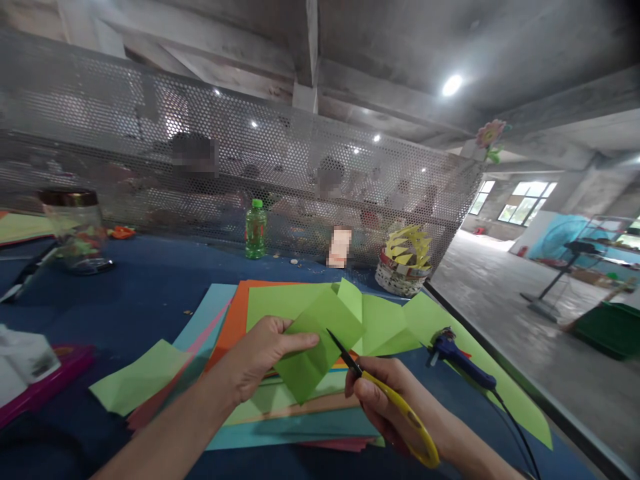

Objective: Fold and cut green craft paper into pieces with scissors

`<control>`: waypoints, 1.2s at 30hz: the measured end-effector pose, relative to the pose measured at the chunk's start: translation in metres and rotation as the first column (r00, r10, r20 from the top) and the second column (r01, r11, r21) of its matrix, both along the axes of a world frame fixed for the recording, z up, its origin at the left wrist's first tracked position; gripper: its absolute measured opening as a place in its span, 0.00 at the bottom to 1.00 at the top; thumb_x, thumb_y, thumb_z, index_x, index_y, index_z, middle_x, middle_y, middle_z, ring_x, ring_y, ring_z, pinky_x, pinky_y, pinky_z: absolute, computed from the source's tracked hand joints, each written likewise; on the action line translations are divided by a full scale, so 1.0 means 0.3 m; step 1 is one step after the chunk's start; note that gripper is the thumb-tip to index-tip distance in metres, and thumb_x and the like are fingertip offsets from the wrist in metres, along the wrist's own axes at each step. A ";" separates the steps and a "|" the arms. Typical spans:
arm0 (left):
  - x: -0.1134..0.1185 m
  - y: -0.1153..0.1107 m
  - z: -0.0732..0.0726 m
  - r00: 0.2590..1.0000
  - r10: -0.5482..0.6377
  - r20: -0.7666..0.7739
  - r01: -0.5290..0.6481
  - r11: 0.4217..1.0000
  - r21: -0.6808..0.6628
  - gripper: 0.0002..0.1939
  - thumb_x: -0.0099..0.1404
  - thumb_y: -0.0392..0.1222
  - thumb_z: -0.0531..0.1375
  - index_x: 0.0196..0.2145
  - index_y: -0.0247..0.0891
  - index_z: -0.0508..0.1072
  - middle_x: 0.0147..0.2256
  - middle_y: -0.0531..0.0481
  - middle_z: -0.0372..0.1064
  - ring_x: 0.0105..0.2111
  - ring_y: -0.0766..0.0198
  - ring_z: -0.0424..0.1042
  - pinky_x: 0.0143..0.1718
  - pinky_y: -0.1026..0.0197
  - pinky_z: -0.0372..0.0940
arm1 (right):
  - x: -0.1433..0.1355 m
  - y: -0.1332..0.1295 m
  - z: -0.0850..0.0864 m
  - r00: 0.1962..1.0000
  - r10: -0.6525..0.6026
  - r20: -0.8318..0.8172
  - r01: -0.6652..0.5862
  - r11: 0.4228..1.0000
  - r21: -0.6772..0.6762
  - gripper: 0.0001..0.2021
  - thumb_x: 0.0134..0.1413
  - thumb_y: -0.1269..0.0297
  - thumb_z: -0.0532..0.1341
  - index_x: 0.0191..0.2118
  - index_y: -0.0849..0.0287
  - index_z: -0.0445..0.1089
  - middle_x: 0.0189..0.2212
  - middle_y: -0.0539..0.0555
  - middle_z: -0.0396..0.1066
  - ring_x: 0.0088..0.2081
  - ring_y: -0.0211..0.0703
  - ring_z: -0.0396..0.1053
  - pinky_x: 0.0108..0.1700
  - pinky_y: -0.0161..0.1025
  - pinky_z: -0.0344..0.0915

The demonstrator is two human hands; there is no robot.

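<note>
From my end I see a bright green square paper sheet (311, 367) raised over a multicoloured paper stack (280, 428). My left hand (265, 348) pinches it between thumb and fingers; my right hand (400, 375) grips yellow-handled, black-bladed scissors (401, 404), pointed across it. Rightward lies a blue glue gun (465, 363); behind stand a green plastic bottle (256, 233) and a whitish round basket (397, 279).

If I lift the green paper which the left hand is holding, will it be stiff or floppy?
The green paper is probably very light, as it looks like a thin sheet pinched in the left hand. It may stay fairly stiff, since it reaches past the hand without much drooping. Still, its thinness suggests it could crease easily.
</note>
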State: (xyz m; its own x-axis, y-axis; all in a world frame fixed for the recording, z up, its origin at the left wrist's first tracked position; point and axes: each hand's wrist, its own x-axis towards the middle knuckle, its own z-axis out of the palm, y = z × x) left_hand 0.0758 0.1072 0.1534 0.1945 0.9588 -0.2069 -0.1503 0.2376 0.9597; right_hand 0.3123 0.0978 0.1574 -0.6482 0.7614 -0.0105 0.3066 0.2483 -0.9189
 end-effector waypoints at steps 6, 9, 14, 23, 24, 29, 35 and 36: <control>0.002 -0.004 0.010 1.000 -0.004 -0.011 0.004 1.000 0.002 0.16 0.52 0.47 0.71 0.36 0.34 0.81 0.37 0.41 0.80 0.34 0.54 0.79 0.36 0.59 0.70 | 0.016 0.014 0.002 0.998 0.067 0.014 -0.066 0.996 -0.057 0.26 0.60 0.38 0.53 0.34 0.62 0.65 0.14 0.42 0.57 0.12 0.28 0.53 0.13 0.25 0.49; 0.003 -0.005 0.011 1.000 0.002 0.000 -0.002 1.000 -0.006 0.16 0.51 0.46 0.71 0.36 0.34 0.81 0.37 0.42 0.80 0.35 0.54 0.79 0.37 0.59 0.71 | 0.019 0.017 0.004 0.997 0.069 0.017 -0.067 0.995 -0.075 0.26 0.59 0.38 0.55 0.34 0.62 0.65 0.14 0.42 0.57 0.13 0.28 0.53 0.14 0.25 0.50; 0.003 -0.002 0.008 1.000 -0.004 0.007 0.004 1.000 -0.005 0.16 0.52 0.45 0.71 0.36 0.34 0.81 0.36 0.42 0.80 0.35 0.54 0.79 0.37 0.59 0.71 | 0.015 0.013 0.008 0.998 0.051 0.043 -0.050 0.998 -0.040 0.27 0.58 0.37 0.54 0.34 0.62 0.65 0.14 0.43 0.58 0.13 0.29 0.53 0.14 0.26 0.49; 0.010 -0.011 0.006 0.999 -0.041 -0.010 0.041 0.999 0.004 0.16 0.52 0.46 0.71 0.37 0.35 0.81 0.36 0.45 0.80 0.34 0.55 0.79 0.37 0.60 0.70 | 0.015 0.000 0.008 0.995 0.052 0.087 -0.054 0.998 0.026 0.27 0.59 0.37 0.52 0.36 0.61 0.64 0.16 0.41 0.51 0.15 0.28 0.52 0.17 0.27 0.45; 0.013 -0.012 0.005 0.999 -0.044 -0.015 0.044 0.999 0.007 0.16 0.51 0.46 0.71 0.37 0.35 0.81 0.35 0.45 0.80 0.34 0.56 0.78 0.37 0.61 0.69 | 0.015 -0.001 0.006 0.996 0.046 0.083 -0.048 0.998 0.030 0.27 0.59 0.36 0.52 0.35 0.61 0.64 0.16 0.41 0.51 0.15 0.28 0.51 0.17 0.27 0.45; 0.016 -0.006 -0.005 0.999 -0.054 0.000 0.054 0.998 0.015 0.17 0.52 0.46 0.70 0.38 0.35 0.81 0.37 0.44 0.80 0.35 0.55 0.78 0.38 0.60 0.69 | 0.016 0.001 0.004 0.997 0.037 0.069 -0.042 0.997 0.068 0.27 0.60 0.37 0.51 0.34 0.61 0.64 0.16 0.42 0.54 0.16 0.28 0.52 0.17 0.27 0.46; 0.014 -0.004 -0.008 0.998 -0.048 -0.027 0.048 0.999 0.002 0.16 0.51 0.47 0.71 0.36 0.36 0.81 0.36 0.44 0.80 0.35 0.54 0.78 0.38 0.60 0.69 | 0.015 0.007 0.008 0.996 0.061 0.060 -0.062 0.998 0.026 0.26 0.60 0.38 0.52 0.33 0.60 0.63 0.15 0.42 0.54 0.15 0.28 0.53 0.16 0.26 0.47; 0.014 -0.005 -0.007 0.999 -0.046 -0.028 0.047 0.999 0.003 0.16 0.51 0.47 0.71 0.36 0.36 0.81 0.36 0.44 0.80 0.35 0.55 0.78 0.38 0.60 0.69 | 0.015 0.006 0.006 0.997 0.056 0.055 -0.057 0.998 0.022 0.26 0.60 0.37 0.53 0.33 0.60 0.63 0.15 0.42 0.55 0.15 0.28 0.53 0.15 0.26 0.47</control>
